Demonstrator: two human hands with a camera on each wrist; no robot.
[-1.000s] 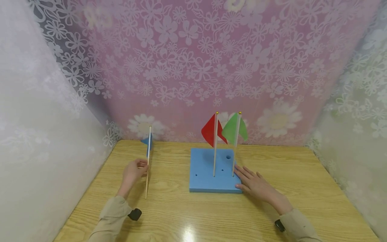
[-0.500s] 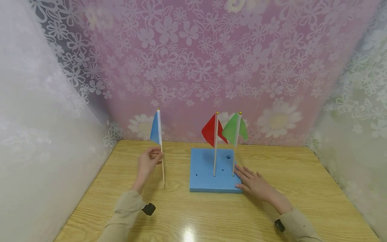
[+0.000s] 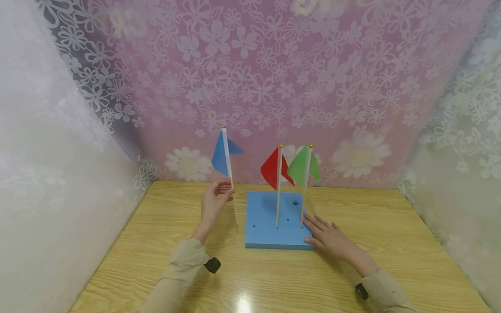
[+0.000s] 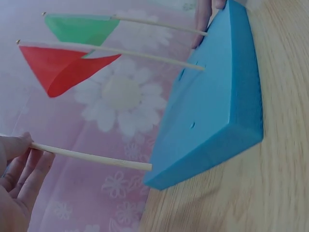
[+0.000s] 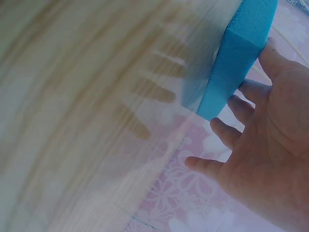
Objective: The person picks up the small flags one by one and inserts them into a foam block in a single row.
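Observation:
My left hand [image 3: 214, 202] pinches the wooden stick of a small blue flag [image 3: 221, 154] between thumb and fingers. The stick leans slightly, and its lower end hangs just left of a blue foam block [image 3: 264, 239]; in the left wrist view the stick's tip [image 4: 145, 166] overlaps the block's near edge. A red flag [image 3: 270, 169] and a green flag [image 3: 299, 167] stand upright in holes of the block. My right hand [image 3: 332, 239] lies with fingers spread and straight against the block's right side, seen also in the right wrist view.
Small holes [image 3: 254, 226] and one wider hole [image 3: 295, 203] show in the block's top. The block rests on a wood-grain table [image 3: 219, 278]. A pink flowered backdrop [image 3: 250, 87] rises behind the table, with pale sheets at both sides.
My left hand has carried the blue flag rightward and up, from the table's left to beside the block. The flag has swung round to show its cloth. My right hand and the block stay put.

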